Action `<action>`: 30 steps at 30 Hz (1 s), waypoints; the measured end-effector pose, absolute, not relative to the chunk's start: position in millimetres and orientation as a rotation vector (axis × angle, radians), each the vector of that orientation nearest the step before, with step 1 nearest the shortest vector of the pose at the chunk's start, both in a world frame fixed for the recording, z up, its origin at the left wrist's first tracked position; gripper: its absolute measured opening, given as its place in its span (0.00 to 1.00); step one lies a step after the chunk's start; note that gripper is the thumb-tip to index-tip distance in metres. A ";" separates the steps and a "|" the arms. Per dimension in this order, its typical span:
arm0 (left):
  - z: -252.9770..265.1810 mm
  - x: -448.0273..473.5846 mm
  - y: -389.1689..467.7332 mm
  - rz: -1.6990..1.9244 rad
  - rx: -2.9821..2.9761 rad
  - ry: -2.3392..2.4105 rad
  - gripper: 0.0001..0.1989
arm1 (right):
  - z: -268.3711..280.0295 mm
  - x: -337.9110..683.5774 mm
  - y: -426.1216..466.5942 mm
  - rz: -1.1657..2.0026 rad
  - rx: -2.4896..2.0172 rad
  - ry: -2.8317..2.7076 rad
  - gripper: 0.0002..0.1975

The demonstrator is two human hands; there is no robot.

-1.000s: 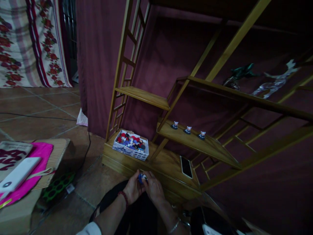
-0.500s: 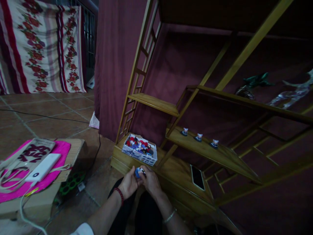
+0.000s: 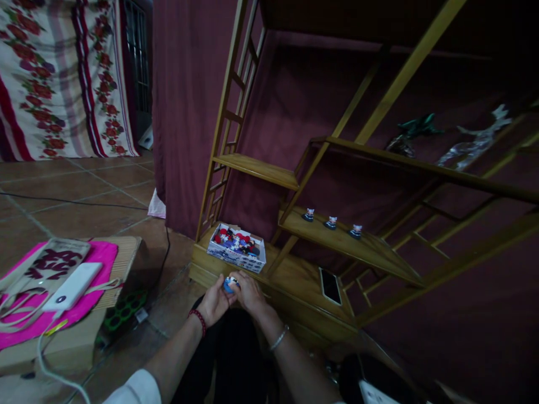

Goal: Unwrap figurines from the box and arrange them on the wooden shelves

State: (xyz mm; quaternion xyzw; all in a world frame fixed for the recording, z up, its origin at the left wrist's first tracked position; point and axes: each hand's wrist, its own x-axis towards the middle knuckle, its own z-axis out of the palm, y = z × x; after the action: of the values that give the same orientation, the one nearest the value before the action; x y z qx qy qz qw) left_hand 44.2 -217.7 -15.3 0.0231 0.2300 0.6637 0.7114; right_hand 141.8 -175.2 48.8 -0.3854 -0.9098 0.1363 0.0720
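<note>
Between my two hands is a small blue and white figurine point(image 3: 229, 284), held above my knees. My left hand point(image 3: 214, 303) grips it from the left side, and my right hand point(image 3: 249, 292) has its fingers closed on it from the right. Just beyond them, a patterned white box point(image 3: 242, 261) stands on the low wooden cabinet, filled with several red, blue and black figurines point(image 3: 236, 242). Three small figurines, the middle one point(image 3: 330, 223) among them, stand in a row on the shelf to the right.
A phone or tablet point(image 3: 330, 286) lies on the cabinet top point(image 3: 295, 280). Glass-like ornaments point(image 3: 475, 140) stand on the upper shelf. At left, a cardboard box point(image 3: 122, 264) carries a pink mat, a cloth bag point(image 3: 54, 264) and a white power bank point(image 3: 72, 287) with a cable.
The whole view has shifted, so the shelves and box appear a little farther left and higher. Both hands keep hold of the figurine.
</note>
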 end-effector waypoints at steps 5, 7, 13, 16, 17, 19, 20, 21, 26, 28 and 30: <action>-15.5 62.2 -214.7 1.423 0.026 0.442 0.15 | 48.6 160.3 -171.7 0.340 -1.149 -2.786 0.11; -16.8 69.1 -213.2 1.409 0.026 0.414 0.15 | 47.4 167.6 -170.2 0.352 -1.151 -2.787 0.10; -23.7 77.8 -206.7 1.399 0.046 0.400 0.16 | 41.7 182.9 -164.2 0.471 -1.134 -2.661 0.10; -24.1 75.7 -205.1 1.401 0.043 0.414 0.16 | 38.4 183.6 -162.0 0.504 -1.179 -2.591 0.11; -23.9 74.5 -205.0 1.400 0.039 0.412 0.16 | 37.1 183.0 -161.4 0.509 -1.180 -2.584 0.10; -23.6 72.2 -204.9 1.397 0.033 0.407 0.16 | 34.4 181.4 -160.5 0.515 -1.157 -2.580 0.08; -23.6 71.2 -204.9 1.399 0.033 0.409 0.16 | 33.2 180.6 -160.2 0.517 -1.142 -2.574 0.07; -23.6 70.3 -204.8 1.402 0.035 0.417 0.16 | 32.2 180.0 -160.0 0.521 -1.130 -2.565 0.07; -23.7 70.0 -204.5 1.411 0.037 0.451 0.15 | 30.9 180.5 -160.1 0.542 -1.119 -2.518 0.07; -23.9 71.0 -204.5 1.407 0.039 0.448 0.15 | 30.2 182.0 -159.6 0.542 -1.106 -2.509 0.07; -24.6 72.1 -204.6 1.403 0.046 0.443 0.15 | 28.0 184.0 -158.7 0.542 -1.092 -2.507 0.08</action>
State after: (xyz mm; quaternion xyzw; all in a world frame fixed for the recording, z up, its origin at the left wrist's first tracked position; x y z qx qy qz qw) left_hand 72.1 -204.6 -24.6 0.0208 0.2020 0.6399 0.7412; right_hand 184.0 -158.7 28.0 -0.3858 -0.8852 0.1914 0.1761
